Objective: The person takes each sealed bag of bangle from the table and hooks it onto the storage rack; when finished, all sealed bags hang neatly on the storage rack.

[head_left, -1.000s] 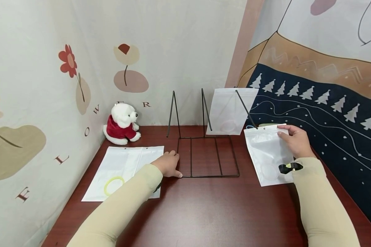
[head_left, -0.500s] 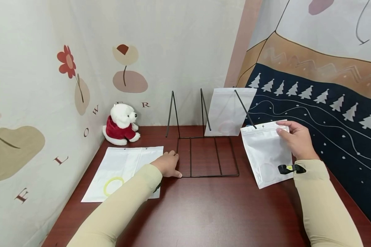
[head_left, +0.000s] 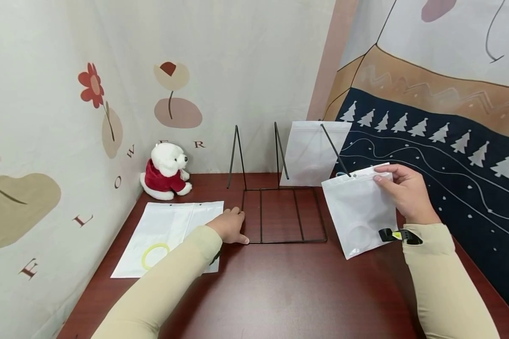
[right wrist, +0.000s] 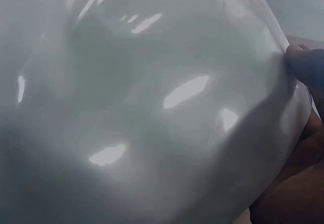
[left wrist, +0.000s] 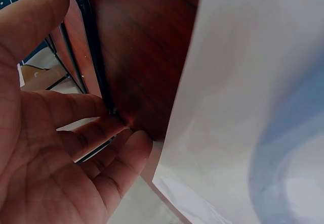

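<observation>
In the head view, my right hand [head_left: 407,193] pinches the top right corner of a white zip bag [head_left: 358,212], thumb in front. The bag's top edge, which has small holes, is at the lower tip of the right prong [head_left: 336,149]; whether the prong passes through a hole cannot be told. Its glossy face [right wrist: 152,97] fills most of the right wrist view. My left hand [head_left: 229,225] holds the left side of the black wire rack [head_left: 260,216], thumb at the front corner and fingertips against the side wire [left wrist: 93,47]. Another white bag [head_left: 316,150] hangs behind the right prong.
A white bag [head_left: 182,214] with a yellow ring [head_left: 154,254] lies flat left of the rack, partly under my left forearm. Behind it sits a white toy bear [head_left: 166,172] in red. Two more prongs [head_left: 233,155] slope forward from the rack's back. Curtains stand behind the table [head_left: 280,292].
My right hand has shifted slightly left and up with the bag, whose lower edge has swung left and lifted. The left hand and the rack have stayed put.
</observation>
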Demonstrator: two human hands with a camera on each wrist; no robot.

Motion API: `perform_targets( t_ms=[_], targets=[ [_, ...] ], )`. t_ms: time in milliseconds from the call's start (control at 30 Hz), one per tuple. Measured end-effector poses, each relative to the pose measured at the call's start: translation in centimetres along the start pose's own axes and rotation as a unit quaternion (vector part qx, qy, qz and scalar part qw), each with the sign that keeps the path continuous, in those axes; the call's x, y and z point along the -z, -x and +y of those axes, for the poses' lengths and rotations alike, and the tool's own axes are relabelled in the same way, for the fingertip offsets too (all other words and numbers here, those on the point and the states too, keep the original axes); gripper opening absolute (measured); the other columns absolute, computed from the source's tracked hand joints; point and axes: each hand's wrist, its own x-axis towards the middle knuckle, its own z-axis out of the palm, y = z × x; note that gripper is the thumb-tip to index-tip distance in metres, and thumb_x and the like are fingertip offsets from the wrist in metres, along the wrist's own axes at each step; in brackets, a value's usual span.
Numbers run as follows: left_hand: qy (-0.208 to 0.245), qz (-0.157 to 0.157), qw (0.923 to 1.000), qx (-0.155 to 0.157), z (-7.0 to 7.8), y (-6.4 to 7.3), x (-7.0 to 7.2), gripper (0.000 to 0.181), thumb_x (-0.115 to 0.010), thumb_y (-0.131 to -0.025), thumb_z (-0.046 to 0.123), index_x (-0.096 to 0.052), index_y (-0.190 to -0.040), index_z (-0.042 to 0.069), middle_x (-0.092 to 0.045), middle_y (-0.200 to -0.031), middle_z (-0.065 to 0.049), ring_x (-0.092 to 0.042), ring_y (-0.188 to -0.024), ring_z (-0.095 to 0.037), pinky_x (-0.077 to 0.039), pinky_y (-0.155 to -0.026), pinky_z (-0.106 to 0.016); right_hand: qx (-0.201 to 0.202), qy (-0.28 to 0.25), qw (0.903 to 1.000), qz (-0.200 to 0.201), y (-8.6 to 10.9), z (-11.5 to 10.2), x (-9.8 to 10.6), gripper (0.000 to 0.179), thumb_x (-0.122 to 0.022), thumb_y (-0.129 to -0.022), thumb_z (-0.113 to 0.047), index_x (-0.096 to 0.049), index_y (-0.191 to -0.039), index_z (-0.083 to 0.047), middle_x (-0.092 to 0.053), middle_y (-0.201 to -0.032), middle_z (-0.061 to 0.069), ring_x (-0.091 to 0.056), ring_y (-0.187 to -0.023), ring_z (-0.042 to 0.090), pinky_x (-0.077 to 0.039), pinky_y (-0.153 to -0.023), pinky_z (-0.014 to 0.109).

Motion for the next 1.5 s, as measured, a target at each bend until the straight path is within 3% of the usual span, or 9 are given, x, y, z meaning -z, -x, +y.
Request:
perform_targets(
  t_ms=[267, 500, 733, 1133, 1500],
  targets=[
    [-0.008, 0.005, 1.0000, -0.001, 0.0, -0.1, -0.2, 0.092, -0.078, -0.093, 0.052, -0.044, -0.156, -0.006, -0.042, -0.161, -0.026, -0.044, -0.146, -0.044, -0.042, -0.119, -0.049, 0.046, -0.036, 0.9983, -0.004, 0.9, -2.2, 0.1, 0.022, -0.077, -0.096, -0.005, -0.077, -0.118, -0.001, -0.068, -0.088, -0.013, -0.048, -0.063, 0.014, -0.039, -0.051, 0.027],
    [-0.002, 0.001, 1.0000, 0.000, 0.0, 0.0, 0.0, 0.092, -0.079, -0.093, 0.051, -0.044, -0.157, -0.006, -0.041, -0.162, -0.026, -0.043, -0.146, -0.044, -0.043, -0.119, -0.049, 0.062, -0.055, 0.9966, -0.001, 1.8, -3.9, 0.2, 0.022, -0.074, -0.096, -0.001, -0.076, -0.118, 0.003, -0.072, -0.100, -0.013, -0.056, -0.072, 0.014, -0.047, -0.057, 0.021],
    [0.000, 0.005, 1.0000, -0.003, 0.0, 0.1, 0.0, 0.093, -0.080, -0.092, 0.051, -0.044, -0.156, -0.007, -0.041, -0.161, -0.026, -0.044, -0.146, -0.044, -0.042, -0.120, -0.049, 0.098, -0.131, 0.9866, 0.011, 2.4, -5.4, -0.2, 0.019, -0.074, -0.091, 0.012, -0.076, -0.109, 0.009, -0.076, -0.094, -0.005, -0.052, -0.063, 0.014, -0.039, -0.051, 0.024],
    [-0.005, 0.006, 1.0000, -0.004, 0.0, -0.1, 0.0, 0.094, -0.080, -0.092, 0.052, -0.044, -0.156, -0.006, -0.042, -0.160, -0.026, -0.044, -0.145, -0.044, -0.042, -0.119, -0.050, 0.117, -0.121, 0.9857, -0.007, 3.3, -6.2, 0.0, 0.018, -0.070, -0.091, 0.016, -0.077, -0.105, 0.008, -0.078, -0.098, -0.005, -0.056, -0.063, 0.013, -0.043, -0.050, 0.023],
    [0.020, 0.012, 0.9997, -0.005, -0.7, -0.3, -0.3, 0.095, -0.082, -0.090, 0.051, -0.045, -0.156, -0.006, -0.043, -0.160, -0.024, -0.042, -0.147, -0.044, -0.043, -0.119, -0.049, 0.132, -0.246, 0.9601, -0.018, 3.3, -6.6, -0.2, 0.019, -0.068, -0.089, 0.020, -0.076, -0.104, 0.012, -0.078, -0.092, 0.003, -0.058, -0.063, 0.013, -0.041, -0.049, 0.023]
  ],
)
